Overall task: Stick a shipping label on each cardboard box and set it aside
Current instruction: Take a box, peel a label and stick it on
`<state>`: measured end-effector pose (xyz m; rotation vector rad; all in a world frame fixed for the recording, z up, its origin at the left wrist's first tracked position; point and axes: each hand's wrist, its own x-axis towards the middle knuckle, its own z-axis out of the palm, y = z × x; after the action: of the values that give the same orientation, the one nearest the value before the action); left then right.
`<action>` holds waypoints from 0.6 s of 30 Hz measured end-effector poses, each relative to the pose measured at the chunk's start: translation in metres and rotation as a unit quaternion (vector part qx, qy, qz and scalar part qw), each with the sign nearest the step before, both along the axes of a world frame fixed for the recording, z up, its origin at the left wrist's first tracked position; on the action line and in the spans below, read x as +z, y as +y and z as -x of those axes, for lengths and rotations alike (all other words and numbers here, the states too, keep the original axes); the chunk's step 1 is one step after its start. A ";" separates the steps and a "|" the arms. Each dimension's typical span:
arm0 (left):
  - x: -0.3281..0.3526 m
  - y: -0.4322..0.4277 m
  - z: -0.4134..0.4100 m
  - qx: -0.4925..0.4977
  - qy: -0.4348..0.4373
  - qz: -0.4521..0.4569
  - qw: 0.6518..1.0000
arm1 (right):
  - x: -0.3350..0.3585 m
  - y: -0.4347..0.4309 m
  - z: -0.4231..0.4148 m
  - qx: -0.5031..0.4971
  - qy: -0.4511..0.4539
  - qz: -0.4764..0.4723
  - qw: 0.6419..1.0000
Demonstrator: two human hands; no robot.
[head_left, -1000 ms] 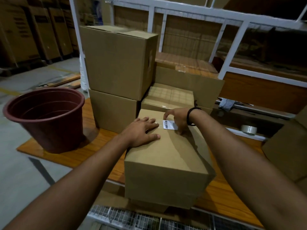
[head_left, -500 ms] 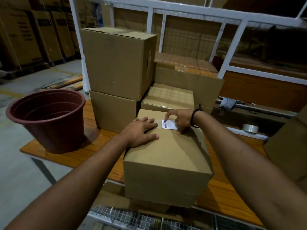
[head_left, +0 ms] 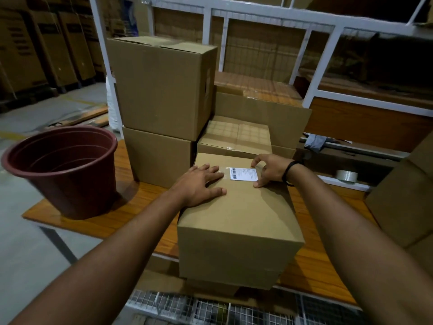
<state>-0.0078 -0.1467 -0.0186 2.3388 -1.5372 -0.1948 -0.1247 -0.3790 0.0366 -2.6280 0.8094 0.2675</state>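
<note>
On cardboard box (head_left: 236,219), rectangular paper label (head_left: 243,174)

**Matt card, glossy wood**

The brown cardboard box (head_left: 239,219) under the fingers of the left hand (head_left: 196,186) is matt and smooth. The white paper barcode label (head_left: 243,174) at the fingertips of the right hand (head_left: 269,170) is slightly glossy. Left of the fingers, the orange wooden tabletop (head_left: 93,221) shines, varnished.

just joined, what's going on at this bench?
A person is labelling a cardboard box on a wooden bench. The left hand lies flat on its top. The right hand touches the right edge of the white label, which lies on the box top. The box is not yet set aside.
</note>
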 end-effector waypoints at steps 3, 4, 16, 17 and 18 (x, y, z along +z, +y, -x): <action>0.000 -0.001 0.000 0.000 -0.001 -0.001 1.000 | -0.001 0.000 -0.003 -0.009 0.000 -0.011 1.000; -0.001 -0.001 0.000 0.001 -0.002 -0.001 1.000 | -0.001 0.000 -0.004 -0.013 -0.001 -0.015 1.000; 0.000 -0.004 -0.003 -0.007 0.001 0.003 1.000 | -0.006 -0.003 0.003 -0.046 -0.021 -0.039 0.998; -0.001 -0.004 -0.003 -0.009 0.002 0.003 1.000 | -0.007 -0.002 0.003 -0.047 -0.019 -0.044 0.998; -0.001 -0.004 -0.003 -0.010 0.002 0.003 1.000 | -0.007 -0.002 0.003 -0.047 -0.017 -0.047 0.998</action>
<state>-0.0045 -0.1512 -0.0197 2.3190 -1.5564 -0.2005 -0.1282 -0.3814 0.0300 -2.4929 0.8844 0.2288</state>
